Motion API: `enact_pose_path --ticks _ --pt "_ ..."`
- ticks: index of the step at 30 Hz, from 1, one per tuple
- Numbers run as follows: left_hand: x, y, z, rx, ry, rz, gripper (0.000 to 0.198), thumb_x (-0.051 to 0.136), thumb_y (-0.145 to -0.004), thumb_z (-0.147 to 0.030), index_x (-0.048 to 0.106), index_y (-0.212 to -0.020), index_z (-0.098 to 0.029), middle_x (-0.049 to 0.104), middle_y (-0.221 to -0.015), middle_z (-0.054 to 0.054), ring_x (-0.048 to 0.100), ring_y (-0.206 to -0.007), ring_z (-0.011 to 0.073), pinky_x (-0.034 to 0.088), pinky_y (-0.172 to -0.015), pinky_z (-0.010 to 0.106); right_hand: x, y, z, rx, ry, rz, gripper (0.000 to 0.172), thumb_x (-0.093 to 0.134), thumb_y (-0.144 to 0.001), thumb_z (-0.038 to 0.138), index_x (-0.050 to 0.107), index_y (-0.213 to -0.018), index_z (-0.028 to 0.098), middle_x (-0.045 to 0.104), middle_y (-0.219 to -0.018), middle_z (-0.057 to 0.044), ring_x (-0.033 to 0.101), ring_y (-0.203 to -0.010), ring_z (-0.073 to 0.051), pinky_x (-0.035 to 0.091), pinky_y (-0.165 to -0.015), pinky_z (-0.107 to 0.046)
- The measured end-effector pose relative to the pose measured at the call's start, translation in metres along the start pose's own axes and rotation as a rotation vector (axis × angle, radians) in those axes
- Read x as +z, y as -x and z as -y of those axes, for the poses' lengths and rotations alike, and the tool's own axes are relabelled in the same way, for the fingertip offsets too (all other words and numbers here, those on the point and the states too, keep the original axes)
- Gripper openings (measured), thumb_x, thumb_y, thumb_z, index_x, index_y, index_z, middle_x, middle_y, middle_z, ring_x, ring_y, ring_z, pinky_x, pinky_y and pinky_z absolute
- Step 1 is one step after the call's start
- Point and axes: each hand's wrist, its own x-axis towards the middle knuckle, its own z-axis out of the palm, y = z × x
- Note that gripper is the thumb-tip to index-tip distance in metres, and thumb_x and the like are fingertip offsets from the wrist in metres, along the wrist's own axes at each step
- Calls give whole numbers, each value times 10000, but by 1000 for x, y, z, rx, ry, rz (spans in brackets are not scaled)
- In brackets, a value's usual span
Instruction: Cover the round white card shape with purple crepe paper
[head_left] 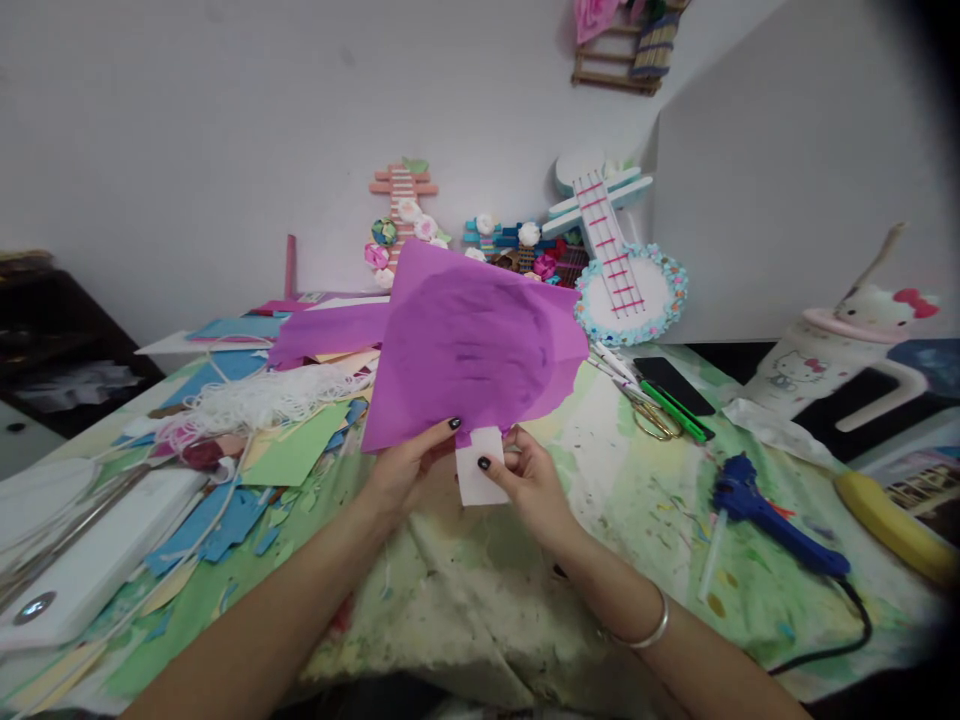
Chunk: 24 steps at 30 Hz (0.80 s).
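A sheet of purple tissue paper (469, 345) is held up over the table, thin enough that a dark shape shows through it. My left hand (409, 465) pinches its lower edge with thumb and fingers closed. Just right of it, my right hand (525, 480) grips a small white card (480, 470) that sticks out below the purple sheet. Both hands meet at the sheet's bottom corner. A bangle sits on my right wrist.
A blue glue gun (757, 510) with its cord lies right. Scissors (652, 415), a green pen (671, 405) and a black phone (675, 385) lie behind it. Coloured paper scraps (247, 470), white string (262, 400) and a white box (82, 560) crowd the left. Craft guitars (622, 270) lean on the wall.
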Motion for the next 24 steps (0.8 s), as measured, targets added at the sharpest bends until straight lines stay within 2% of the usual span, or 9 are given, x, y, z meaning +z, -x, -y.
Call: enact_pose_path --ticks 6,10,17,21,24 --pt "-4 -3 -5 -97 1 67 144 697 -637 -184 714 -764 -119 730 -798 77 686 -813 228 520 -848 364 -3 1 -1 -11 -32 0 437 751 -640 436 403 -810 234 625 -594 54 581 -479 -119 463 -509 -254" --pt "-6 -4 -5 -88 -2 112 167 679 -673 -198 712 -818 -121 730 -795 80 691 -804 246 531 -821 386 -5 0 -5 -3 -80 12 418 755 -648 414 422 -813 223 633 -583 48 606 -495 -127 469 -501 -246" --pt "-4 -3 -5 -165 52 86 117 632 -741 -219 682 -777 -119 723 -770 99 696 -769 249 537 -814 400 -7 0 -3 -14 -77 11 395 743 -669 407 431 -829 225 650 -619 35 600 -495 -128 453 -489 -242" --pt "-3 -5 -9 -35 92 17 60 623 -740 -183 663 -763 -144 722 -774 70 693 -744 220 539 -824 398 -8 1 2 -34 -89 -27 400 743 -667 388 421 -846 232 661 -637 38 592 -492 -125 449 -499 -246" --pt "-5 -7 -16 116 149 -68 115 597 -730 -144 664 -815 -183 720 -832 29 683 -783 189 548 -793 344 -9 1 5 -40 -62 -58 416 745 -655 401 410 -843 240 651 -609 47 603 -507 -142 443 -495 -248"
